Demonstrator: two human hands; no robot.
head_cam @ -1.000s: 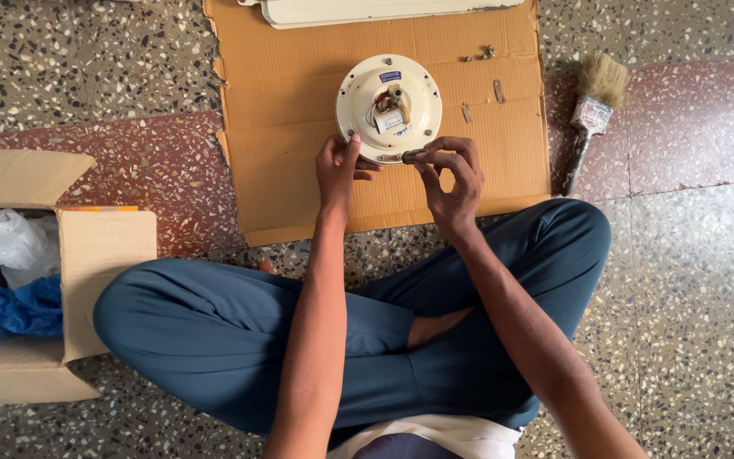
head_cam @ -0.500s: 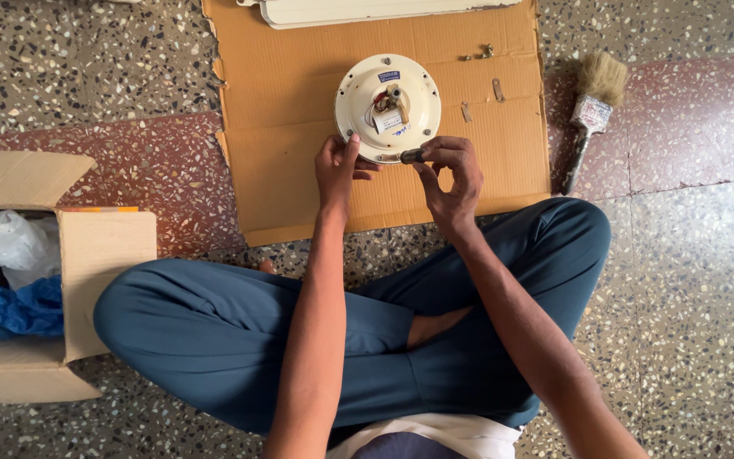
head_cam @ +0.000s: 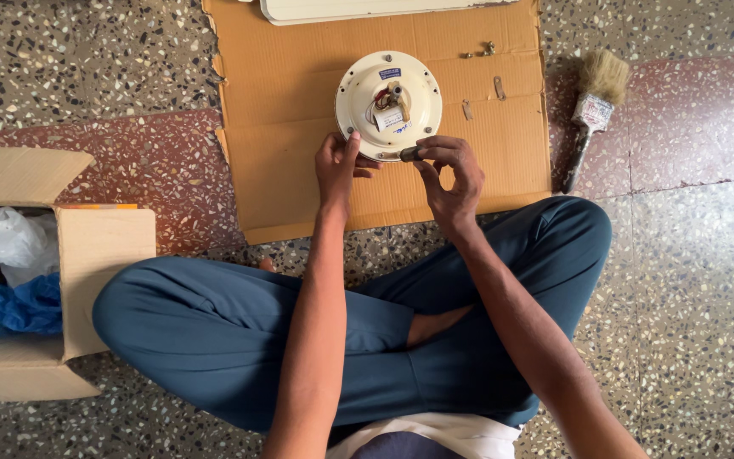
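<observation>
The right hand (head_cam: 452, 178) has pressed its dark tool (head_cam: 409, 154) nearer the blue-labelled motor housing (head_cam: 388, 102).

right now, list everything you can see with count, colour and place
motor housing: 1, cream, round, on the cardboard, wires at its middle
small tool: 1, dark, at the housing's near rim
cardboard sheet: 1, brown, flat on the floor
fan blade: 1, cream, top edge of the cardboard, partly out of view
metal bits: a few, grey, on the cardboard right of the housing
brush: 1, pale bristles, on the floor right of the cardboard
box: 1, brown, open, left on the floor
bags: 2, white and blue, in the box
floor: speckled terrazzo
legs: crossed, blue trousers
left hand: on the housing's near rim
right hand: pinching the small tool
</observation>
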